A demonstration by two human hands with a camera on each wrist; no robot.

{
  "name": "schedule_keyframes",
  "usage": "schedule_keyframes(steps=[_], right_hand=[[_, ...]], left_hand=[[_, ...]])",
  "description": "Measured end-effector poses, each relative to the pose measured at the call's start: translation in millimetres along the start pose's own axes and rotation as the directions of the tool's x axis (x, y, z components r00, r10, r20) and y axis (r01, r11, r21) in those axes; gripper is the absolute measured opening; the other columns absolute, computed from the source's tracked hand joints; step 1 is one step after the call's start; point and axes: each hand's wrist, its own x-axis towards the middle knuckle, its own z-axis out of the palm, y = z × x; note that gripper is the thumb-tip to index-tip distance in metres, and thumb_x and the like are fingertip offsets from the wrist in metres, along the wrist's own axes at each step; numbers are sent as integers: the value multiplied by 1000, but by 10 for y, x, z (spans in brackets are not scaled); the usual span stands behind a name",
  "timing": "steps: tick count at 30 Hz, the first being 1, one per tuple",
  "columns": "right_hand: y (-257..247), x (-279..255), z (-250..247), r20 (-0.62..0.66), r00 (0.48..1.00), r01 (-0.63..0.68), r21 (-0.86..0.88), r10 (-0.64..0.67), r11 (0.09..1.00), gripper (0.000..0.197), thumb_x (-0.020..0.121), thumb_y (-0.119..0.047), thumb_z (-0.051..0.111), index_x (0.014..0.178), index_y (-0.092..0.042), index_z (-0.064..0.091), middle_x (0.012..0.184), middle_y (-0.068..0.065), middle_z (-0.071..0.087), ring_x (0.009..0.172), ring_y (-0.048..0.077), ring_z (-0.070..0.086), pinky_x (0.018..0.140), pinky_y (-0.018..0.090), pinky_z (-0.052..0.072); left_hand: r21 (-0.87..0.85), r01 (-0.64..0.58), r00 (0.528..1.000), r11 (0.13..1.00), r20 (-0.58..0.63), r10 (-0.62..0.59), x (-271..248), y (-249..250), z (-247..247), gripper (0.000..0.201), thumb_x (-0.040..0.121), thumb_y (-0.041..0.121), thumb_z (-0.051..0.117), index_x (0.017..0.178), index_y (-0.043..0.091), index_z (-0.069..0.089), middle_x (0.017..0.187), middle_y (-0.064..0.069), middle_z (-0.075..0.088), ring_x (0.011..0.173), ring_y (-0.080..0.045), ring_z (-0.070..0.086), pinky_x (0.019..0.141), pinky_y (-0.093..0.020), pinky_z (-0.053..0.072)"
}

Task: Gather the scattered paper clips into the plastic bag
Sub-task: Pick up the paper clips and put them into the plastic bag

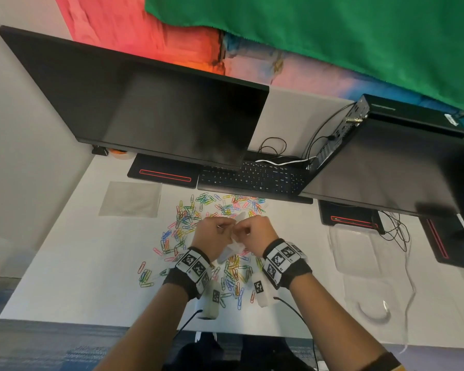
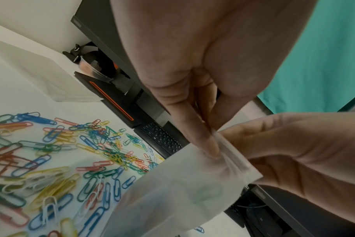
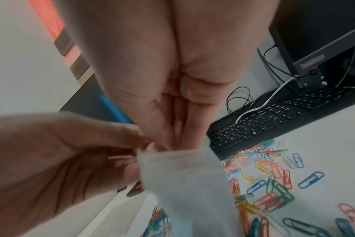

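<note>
A white rectangular desk (image 1: pixel 78 263) carries two dark flat monitors (image 1: pixel 150 108), the left one switched off, and a black keyboard (image 1: pixel 255 178) between them. Behind hangs a green cloth (image 1: pixel 332 30) over a pink-orange wall (image 1: pixel 134 25). Blue-grey carpet (image 1: pixel 24 344) covers the floor.

Two dark monitors (image 1: pixel 150 113) flank a black keyboard (image 1: pixel 255 178) on a white table (image 1: pixel 73 277), beneath a green cloth (image 1: pixel 332 36), with loose black cables (image 1: pixel 397 234) nearby.

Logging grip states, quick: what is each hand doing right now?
Left hand: pinching the top edge of the plastic bag.
Right hand: pinching the same edge of the bag.
</note>
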Motion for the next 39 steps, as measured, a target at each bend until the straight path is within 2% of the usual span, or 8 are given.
schedule_keyframes(steps=[7, 10, 12, 17, 22, 28, 32, 39], right_hand=[[620, -119, -203, -54, 948, -287, 280, 313, 916, 32, 81, -4, 72, 109, -21, 68, 105, 2, 67, 80, 15, 69, 62, 27, 61], [1050, -194, -4, 167, 796, -586, -24, 582, 810, 96, 57, -20, 91, 140, -23, 41, 133, 9, 50, 105, 25, 64, 81, 34, 59], [1176, -261, 252, 210, 782, -543, -231, 586, 807, 119, 50, -31, 91, 148, -20, 25, 143, 12, 38, 125, 29, 50, 98, 35, 49], [1132, -154, 571, -26, 890, -455, -9, 455, 890, 91, 63, -25, 88, 140, -13, 42, 126, 11, 44, 112, 24, 53, 99, 28, 44], [1019, 74, 561, -114, 959, -275, -157, 259, 948, 31, 84, -25, 68, 108, -6, 69, 115, 15, 57, 100, 25, 58, 101, 25, 42], [1030, 92, 871, 32, 992, -91, -485, 122, 870, 69, 85, -64, 43, 134, -16, 50, 150, 8, 37, 131, 32, 37, 105, 43, 38], [1034, 69, 941, -31, 1000, -14, -503, -2, 864, 29, 90, -16, 56, 118, -16, 61, 125, 6, 57, 107, 26, 55, 89, 34, 51], [1046, 88, 586, -131, 954, -287, -125, 271, 950, 15, 89, -23, 66, 92, -14, 77, 91, 4, 72, 78, 19, 68, 78, 26, 55]], left_hand=[[1, -11, 996, 1000, -84, 11, -24, 52, -169, 22, 94, 7, 57, 108, 11, 73, 83, -4, 75, 73, -15, 71, 79, -35, 61], [-13, -17, 995, 1000, -100, 16, -39, 57, -221, 22, 94, 8, 56, 108, 11, 73, 84, -4, 75, 74, -15, 72, 79, -35, 61], [-27, -11, 994, 1000, -112, 8, -36, 33, -245, 22, 94, 10, 57, 107, 13, 74, 89, -3, 76, 81, -17, 72, 81, -39, 61], [8, -6, 993, 1000, -118, 7, -66, 12, -299, 22, 93, 10, 57, 105, 13, 75, 83, -1, 76, 79, -17, 72, 82, -39, 61], [-10, 13, 994, 1000, -107, -15, -90, -28, -316, 23, 94, 8, 57, 107, 13, 75, 79, -2, 76, 75, -16, 73, 82, -38, 61], [-27, 7, 991, 1000, -130, -11, -105, -23, -351, 23, 94, 8, 56, 107, 13, 74, 76, 1, 75, 68, -12, 72, 79, -34, 62], [-46, 11, 991, 999, -129, -17, -93, -48, -358, 23, 93, 7, 56, 104, 13, 75, 72, 1, 74, 64, -10, 71, 76, -32, 62], [-35, 18, 995, 999, -98, -21, -90, -36, -332, 22, 94, 9, 57, 107, 13, 74, 73, -1, 75, 62, -7, 68, 74, -27, 61]])
